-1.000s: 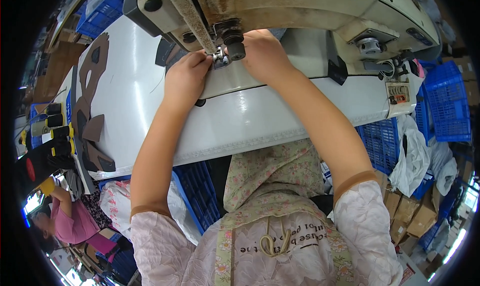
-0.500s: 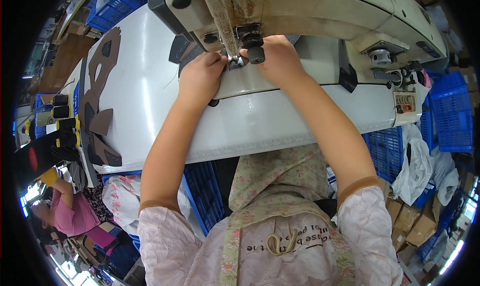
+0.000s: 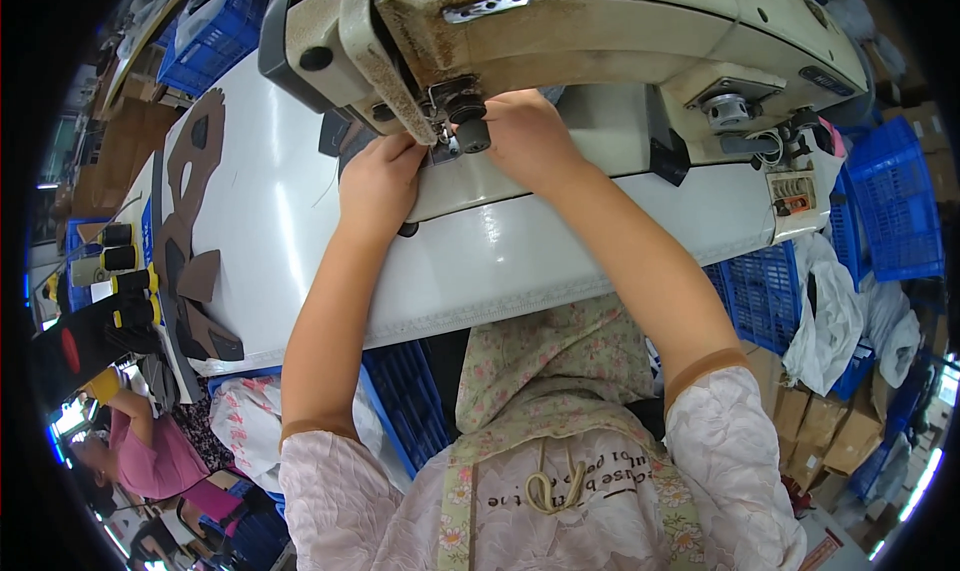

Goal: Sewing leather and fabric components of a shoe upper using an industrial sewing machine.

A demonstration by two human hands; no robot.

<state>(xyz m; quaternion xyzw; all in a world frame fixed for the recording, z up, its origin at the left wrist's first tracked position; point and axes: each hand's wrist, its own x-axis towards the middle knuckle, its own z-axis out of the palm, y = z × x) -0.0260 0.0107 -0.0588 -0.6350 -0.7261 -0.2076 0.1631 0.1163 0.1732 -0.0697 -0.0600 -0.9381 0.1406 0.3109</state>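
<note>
Both my hands are at the needle area of a cream sewing machine (image 3: 590, 41). My left hand (image 3: 378, 186) is closed, its bent fingers pressed together beside the metal presser foot (image 3: 446, 149) on a dark grey piece of material (image 3: 352, 143). Part of that piece sticks out to the left of the hand, with a brownish patch on it. My right hand (image 3: 532, 143) is curled on the other side of the foot, behind a black knob (image 3: 470, 131). Its fingertips are hidden, and a bit of dark grey material shows beyond it.
Brown and dark cut pieces (image 3: 190, 226) lie along the left of the white table (image 3: 480, 241). Thread spools (image 3: 125, 261) stand past its left edge. Blue crates (image 3: 895, 201) and white bags (image 3: 825, 321) are at the right. A person in pink (image 3: 160, 451) sits at lower left.
The machine and table appear shifted slightly left and lower as my view moves. My hands stay beside the presser foot, in nearly the same pose.
</note>
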